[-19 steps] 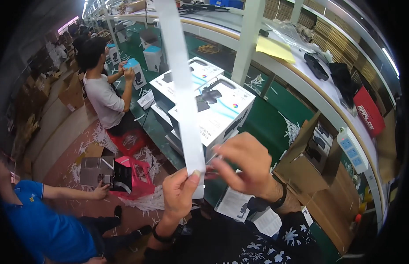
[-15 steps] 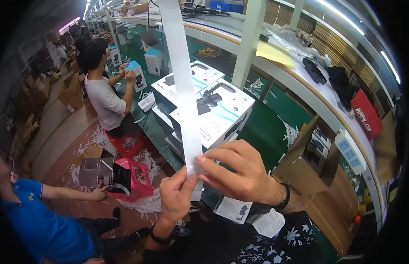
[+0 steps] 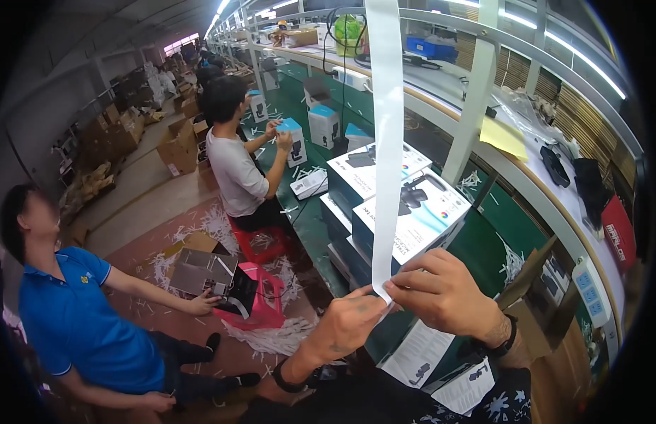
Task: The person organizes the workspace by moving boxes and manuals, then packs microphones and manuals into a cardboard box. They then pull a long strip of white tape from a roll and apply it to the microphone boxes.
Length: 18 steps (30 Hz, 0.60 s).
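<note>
A long, glossy white strip (image 3: 388, 141) runs from the top edge of the view down to my hands, its lower end bent at the fingertips. My left hand (image 3: 345, 328) pinches that end from the left. From the other side, the thumb and fingers of my right hand (image 3: 448, 293) close on it too. Just beyond the strip, white and black printed boxes (image 3: 441, 219) are stacked on the green bench, partly covered by it. Below my hands lie a printed leaflet (image 3: 423, 346) and a second printed sheet (image 3: 468, 389).
A person in white (image 3: 236, 169) handles a blue-topped box (image 3: 292, 148) along the bench. Another in a blue shirt (image 3: 95, 318) reaches toward a dark device by a pink stool (image 3: 271, 290). Paper scraps litter the floor. An open carton (image 3: 526, 318) and power strip (image 3: 591, 293) are at right.
The view has swung left, so the scene sits farther right. Both hands stay on the strip; its tail, which hung below the fingers, is now bent at the fingertips.
</note>
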Tool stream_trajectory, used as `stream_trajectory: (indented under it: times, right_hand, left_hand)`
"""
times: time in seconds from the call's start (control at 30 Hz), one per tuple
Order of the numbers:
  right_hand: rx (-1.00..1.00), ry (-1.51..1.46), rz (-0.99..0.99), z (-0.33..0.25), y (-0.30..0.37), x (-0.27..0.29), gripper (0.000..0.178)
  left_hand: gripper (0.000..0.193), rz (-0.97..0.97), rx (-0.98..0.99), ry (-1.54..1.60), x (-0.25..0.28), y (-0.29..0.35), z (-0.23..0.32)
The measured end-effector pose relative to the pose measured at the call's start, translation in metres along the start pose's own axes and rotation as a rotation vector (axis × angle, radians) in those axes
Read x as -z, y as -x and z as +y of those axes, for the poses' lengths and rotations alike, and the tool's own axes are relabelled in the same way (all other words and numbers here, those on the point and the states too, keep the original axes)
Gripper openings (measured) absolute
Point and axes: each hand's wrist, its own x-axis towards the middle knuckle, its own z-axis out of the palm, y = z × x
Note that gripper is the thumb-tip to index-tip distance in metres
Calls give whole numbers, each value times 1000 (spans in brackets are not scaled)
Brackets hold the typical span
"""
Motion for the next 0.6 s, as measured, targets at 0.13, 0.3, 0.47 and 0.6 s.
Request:
stream_trajectory:
  times: [0.13,0.3,0.47,0.6]
  right_hand:
    - [-54,-173,-45,4,5,4,30]
    - [-188,-243,173,11,23,1,27]
    - [-520,-61,482,19,92,-4,23]
    - [-930,160,261,29,241,-112,16]
  left_hand:
    - [10,-30,-3,5,-3,4,-2]
    - [14,-113,71,2,-13,9,-9]
    - [15,42,371,-32,-5,17,-4]
    - [25,182,563,106,-14,42,-16]
